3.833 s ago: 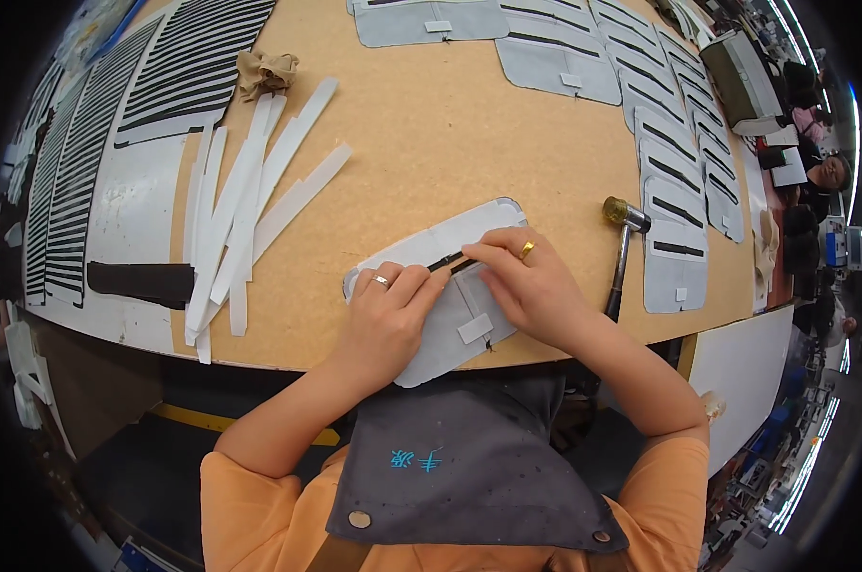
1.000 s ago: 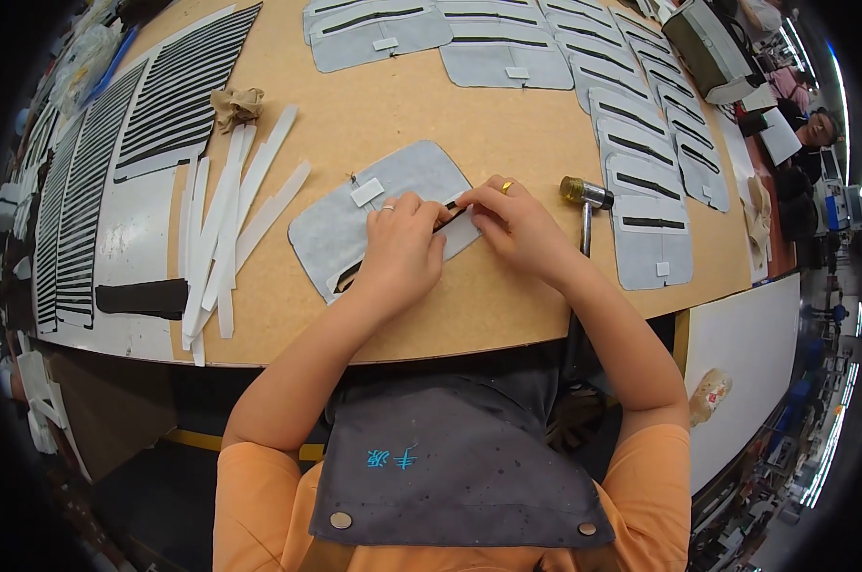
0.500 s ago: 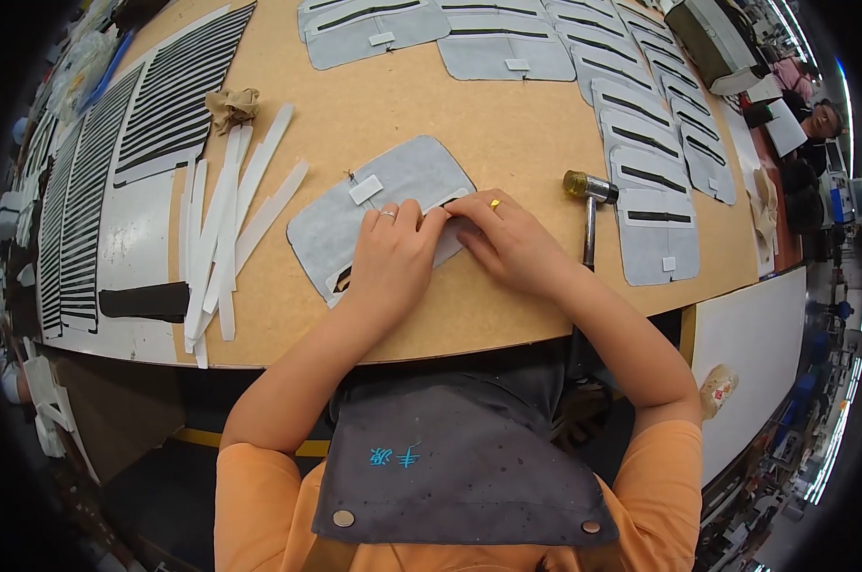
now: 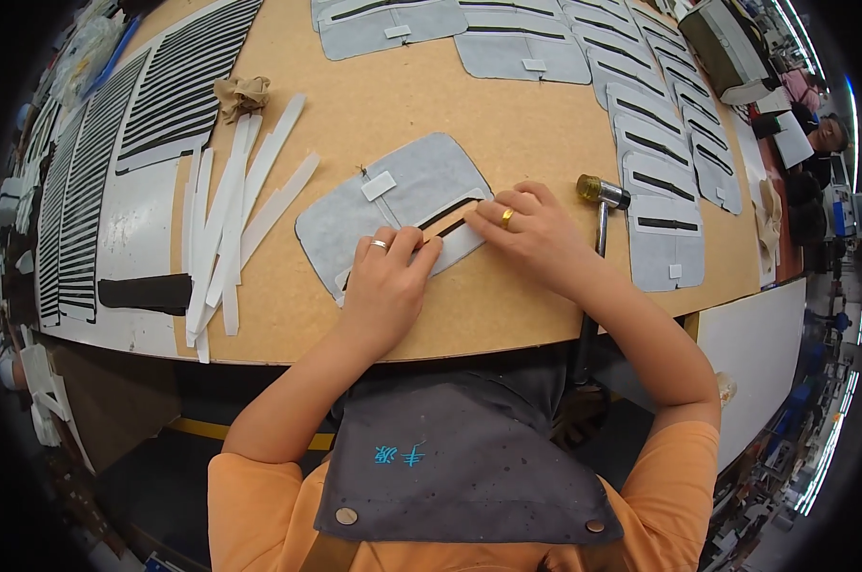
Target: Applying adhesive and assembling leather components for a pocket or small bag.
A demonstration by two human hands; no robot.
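A grey, round-cornered fabric or leather panel (image 4: 340,214) lies tilted on the table before me. It bears a small white patch (image 4: 379,185) and, along its near side, a white strip with a black-edged slot (image 4: 448,221), tan between the dark edges. My left hand (image 4: 385,291) rests over the panel's near left part, its fingers bent and closed at the slot's lower left end. At the other end of the slot my right hand (image 4: 541,236) pinches the panel's right edge, thumb and fingertips together. What lies under the fingertips is hidden.
A hammer (image 4: 600,205) lies right of my right hand. Finished-looking grey panels (image 4: 667,257) stand in overlapping rows at the right and back. Loose white strips (image 4: 231,224), a crumpled brown piece (image 4: 243,95), a black stack (image 4: 145,293) and black-striped sheets (image 4: 178,81) lie left.
My hands have moved apart along the slot, the right one to the right, the left one slightly down. More of the slot now shows between them, with tan inside it.
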